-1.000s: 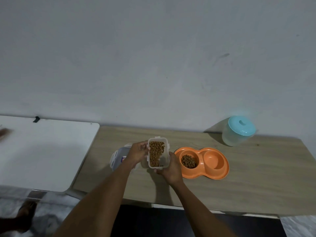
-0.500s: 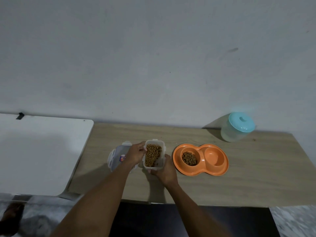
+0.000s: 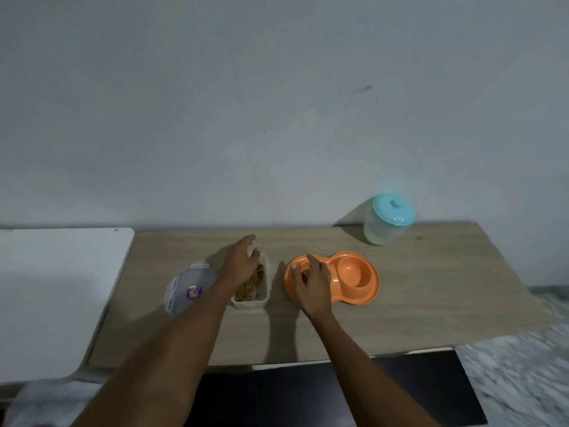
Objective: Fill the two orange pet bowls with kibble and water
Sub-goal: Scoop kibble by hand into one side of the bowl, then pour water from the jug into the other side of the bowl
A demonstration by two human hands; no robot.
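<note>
The left hand [image 3: 239, 262] hovers with fingers spread and empty above the far end of the clear kibble box [image 3: 253, 286], which stands on the wooden surface [image 3: 431, 291]. The right hand [image 3: 312, 285], fingers loosely curled and holding nothing, covers the left cup of the orange double bowl [image 3: 354, 277]; the right cup looks empty. The box's lid [image 3: 187, 288] lies left of it. A jar with a teal lid [image 3: 388, 218] stands by the wall.

On the wooden counter [image 3: 415, 291] a clear tub of kibble [image 3: 253, 283] stands beside its lid [image 3: 187, 288]. The left hand [image 3: 241, 261] hovers open over the tub. The right hand [image 3: 312, 283], fingers loosely curled, covers the left bowl of the orange double dish [image 3: 354, 280]. A teal-lidded jar [image 3: 388, 218] stands near the wall.
</note>
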